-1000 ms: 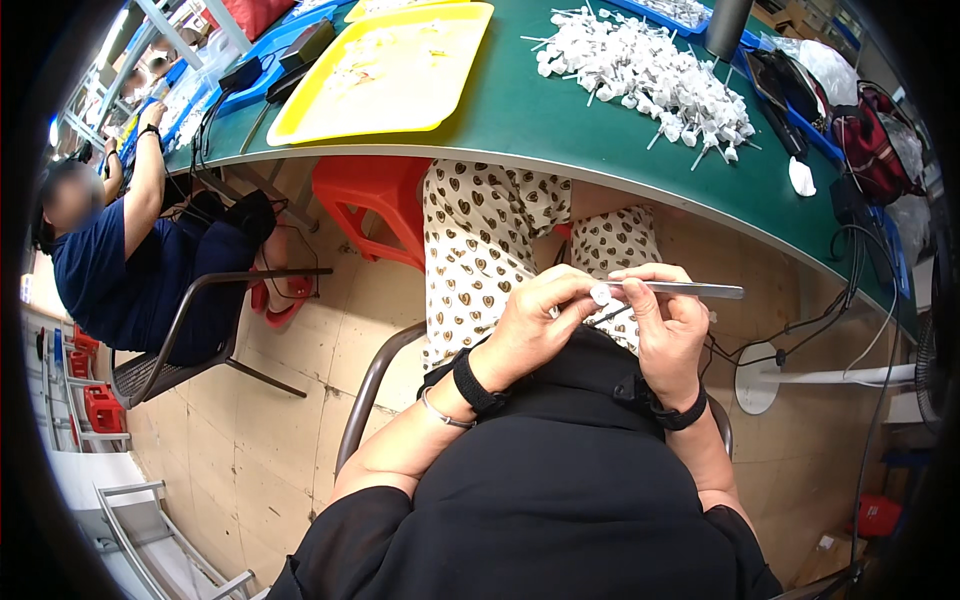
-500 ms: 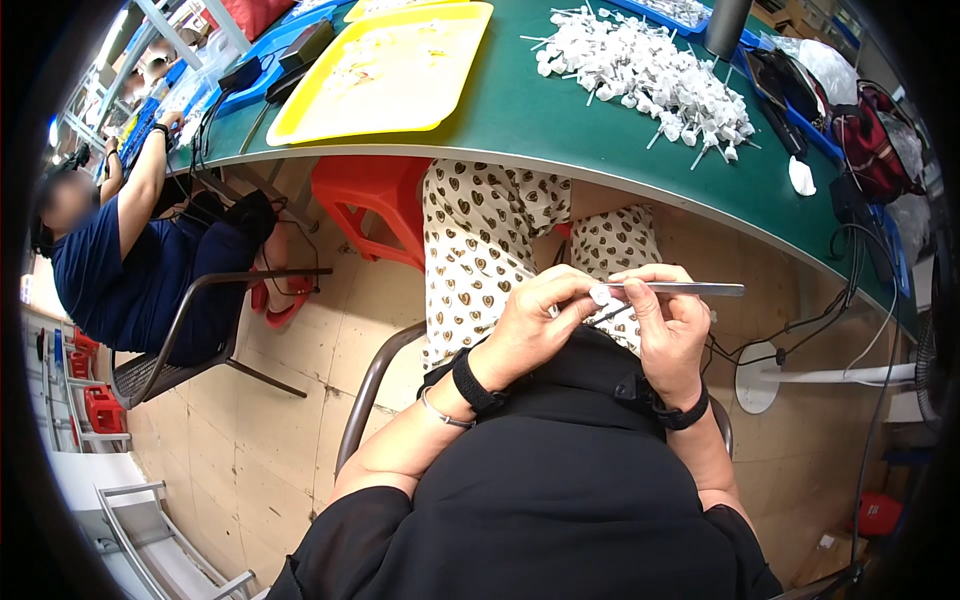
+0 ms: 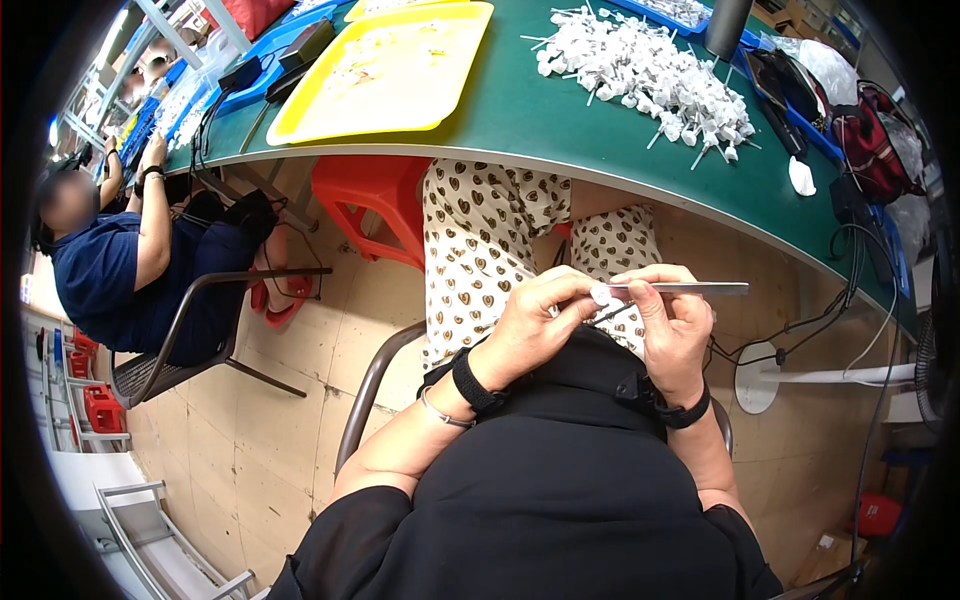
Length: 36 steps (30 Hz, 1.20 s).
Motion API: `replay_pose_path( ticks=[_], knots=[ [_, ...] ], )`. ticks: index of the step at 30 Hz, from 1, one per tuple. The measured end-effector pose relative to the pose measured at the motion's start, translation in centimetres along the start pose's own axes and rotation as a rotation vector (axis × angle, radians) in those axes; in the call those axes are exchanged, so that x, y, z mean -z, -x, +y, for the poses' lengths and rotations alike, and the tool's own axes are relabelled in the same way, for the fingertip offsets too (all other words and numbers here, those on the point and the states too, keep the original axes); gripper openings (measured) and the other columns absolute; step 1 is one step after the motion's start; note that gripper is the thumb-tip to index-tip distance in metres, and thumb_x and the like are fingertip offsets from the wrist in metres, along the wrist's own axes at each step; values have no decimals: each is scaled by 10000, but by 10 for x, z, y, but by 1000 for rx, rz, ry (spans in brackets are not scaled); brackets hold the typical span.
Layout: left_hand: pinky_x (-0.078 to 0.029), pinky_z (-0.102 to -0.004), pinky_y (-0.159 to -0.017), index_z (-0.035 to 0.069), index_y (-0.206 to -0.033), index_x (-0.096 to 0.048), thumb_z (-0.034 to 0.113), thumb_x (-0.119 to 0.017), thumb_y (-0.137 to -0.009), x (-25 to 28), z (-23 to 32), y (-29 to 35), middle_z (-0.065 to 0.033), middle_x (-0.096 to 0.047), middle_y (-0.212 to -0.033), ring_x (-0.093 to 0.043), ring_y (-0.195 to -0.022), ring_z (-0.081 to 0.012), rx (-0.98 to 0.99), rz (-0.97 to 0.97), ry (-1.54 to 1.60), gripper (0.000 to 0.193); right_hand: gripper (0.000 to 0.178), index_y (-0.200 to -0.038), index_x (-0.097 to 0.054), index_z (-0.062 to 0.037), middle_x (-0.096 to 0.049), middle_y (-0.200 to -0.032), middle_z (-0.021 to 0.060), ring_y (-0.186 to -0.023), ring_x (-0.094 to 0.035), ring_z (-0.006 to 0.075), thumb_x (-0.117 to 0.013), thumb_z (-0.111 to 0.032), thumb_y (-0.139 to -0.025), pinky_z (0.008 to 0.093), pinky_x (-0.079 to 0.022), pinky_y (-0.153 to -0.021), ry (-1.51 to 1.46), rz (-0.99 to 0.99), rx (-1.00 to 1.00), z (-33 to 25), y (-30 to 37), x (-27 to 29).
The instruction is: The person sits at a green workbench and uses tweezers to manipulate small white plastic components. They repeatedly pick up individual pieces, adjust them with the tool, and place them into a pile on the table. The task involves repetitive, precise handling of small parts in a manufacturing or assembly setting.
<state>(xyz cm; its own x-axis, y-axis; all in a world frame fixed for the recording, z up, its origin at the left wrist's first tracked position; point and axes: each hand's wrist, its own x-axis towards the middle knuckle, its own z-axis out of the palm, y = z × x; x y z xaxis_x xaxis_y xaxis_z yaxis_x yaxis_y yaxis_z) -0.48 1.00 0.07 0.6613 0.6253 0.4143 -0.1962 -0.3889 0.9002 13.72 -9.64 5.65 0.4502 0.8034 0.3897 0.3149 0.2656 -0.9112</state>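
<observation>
Beige floor tiles (image 3: 280, 430) lie below a green worktop (image 3: 500, 125) with a pale rim. Nearest, both forearms angle inward in front of a black top (image 3: 560, 490), hands raised close together, short of the worktop's near edge. The left hand (image 3: 535, 318) is bent inward, its thumb and forefinger closed on a small white piece (image 3: 601, 295). The right hand (image 3: 677, 325) stands upright from the wrist, thumb and fingers gripping a flat metal tool (image 3: 725, 288) held roughly level. The tool's left end is at the white piece; contact cannot be confirmed. Its right end projects past the fingers. Black bands circle both wrists.

Beyond the hands are patterned trousers (image 3: 480, 265) and, under the near edge, a red stool (image 3: 375, 205). On the worktop, a yellow tray (image 3: 445, 90) sits along the near edge, left of a heap of white stemmed parts (image 3: 645, 80). A dark red bag (image 3: 875, 150) occupies the right end. Further left, a seated co-worker (image 3: 110, 265) reaches to the worktop.
</observation>
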Motion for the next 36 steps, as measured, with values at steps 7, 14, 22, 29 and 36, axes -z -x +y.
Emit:
replay_pose_path(
  ticks=[7,14,22,29,36],
  knots=[
    [-574,-263,-695,-20,-1047,-732,-9,-709,-942,0,-2,1,-87,-710,-957,-694,-790,-141,34,-9,21,109,126,-1022,-702,40,-719,-952,78,-843,-711,141,-648,-73,-1020,258,-550,-740,-3,-27,-4,4,-2,2],
    [-571,-259,-687,-18,-1037,-734,-3,-709,-945,1,2,0,-85,-711,-954,-685,-776,-136,38,0,53,97,133,-1040,-688,49,-714,-996,85,-890,-727,161,-631,-71,-1030,270,-568,-779,-87,-29,-58,2,-1,1],
    [-566,-259,-682,-14,-1027,-735,1,-715,-940,1,3,-1,-80,-713,-937,-686,-772,-132,35,3,28,91,131,-1051,-681,47,-715,-997,89,-893,-726,164,-623,-70,-1034,271,-576,-798,-114,-31,-53,3,-2,1],
    [-567,-258,-680,-13,-1029,-732,-4,-718,-936,0,3,-1,-79,-711,-931,-690,-770,-133,34,7,33,94,129,-1034,-687,45,-724,-973,90,-866,-729,155,-631,-72,-1030,262,-574,-769,-71,-35,-23,5,-3,3],
    [-572,-255,-689,-12,-1028,-731,-7,-719,-936,0,8,-2,-73,-709,-935,-692,-780,-129,36,15,69,94,127,-1038,-684,39,-731,-962,87,-862,-733,154,-640,-80,-1027,261,-572,-757,-83,-35,-7,5,-3,4]
  ],
)
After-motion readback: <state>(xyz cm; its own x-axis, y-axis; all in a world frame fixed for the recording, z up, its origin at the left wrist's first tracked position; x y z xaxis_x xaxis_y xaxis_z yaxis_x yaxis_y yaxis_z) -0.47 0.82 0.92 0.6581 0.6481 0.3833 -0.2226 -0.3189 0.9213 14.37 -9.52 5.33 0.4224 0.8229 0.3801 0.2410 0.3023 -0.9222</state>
